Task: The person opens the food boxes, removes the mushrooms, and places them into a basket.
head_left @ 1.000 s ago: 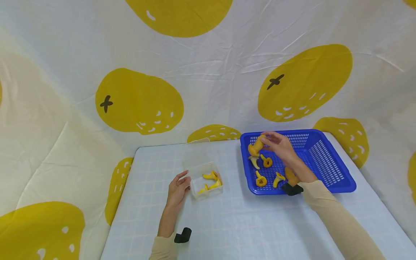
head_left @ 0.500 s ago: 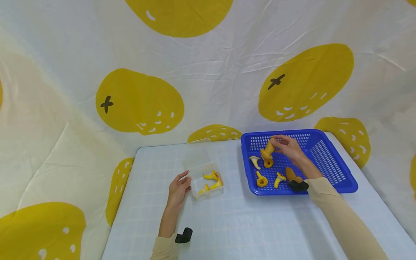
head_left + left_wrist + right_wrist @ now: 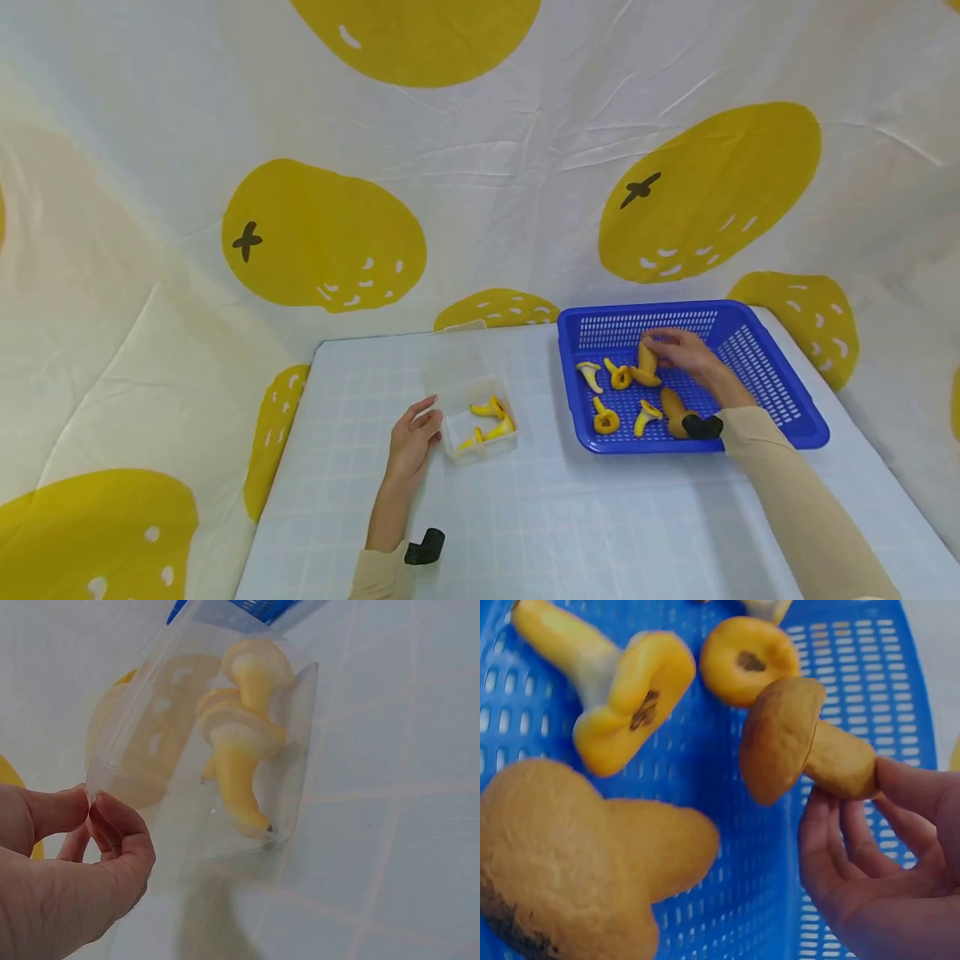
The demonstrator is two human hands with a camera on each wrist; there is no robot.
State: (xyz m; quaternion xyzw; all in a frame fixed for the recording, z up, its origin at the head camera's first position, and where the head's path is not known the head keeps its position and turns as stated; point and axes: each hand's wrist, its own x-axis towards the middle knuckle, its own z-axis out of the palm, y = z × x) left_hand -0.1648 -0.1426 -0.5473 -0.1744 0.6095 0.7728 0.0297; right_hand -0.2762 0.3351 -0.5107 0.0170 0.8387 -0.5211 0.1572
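Observation:
My right hand point(image 3: 686, 354) pinches the stem end of a brown, round-capped mushroom point(image 3: 784, 742) between thumb and fingers. The mushroom is tilted, cap down, inside the blue plastic basket point(image 3: 813, 433), next to a yellow funnel-shaped mushroom point(image 3: 742, 664). A second brown mushroom point(image 3: 675, 412) lies in the basket near my wrist, with several yellow mushrooms at the left. My left hand point(image 3: 408, 442) pinches the edge of a clear plastic box point(image 3: 487, 453) between thumb and forefinger. Inside that box lie yellow mushrooms point(image 3: 238, 769), gathered at its right side.
The box's clear lid point(image 3: 453, 354) stands folded back behind it. Box and basket both rest on a pale checked tablecloth point(image 3: 540, 525), with a gap between them. A white cloth with large yellow fruit prints point(image 3: 322, 233) hangs behind the table.
My right hand has carried the brown mushroom rightward and lower into the basket, away from the yellow mushrooms at its left. The left hand and box stay put.

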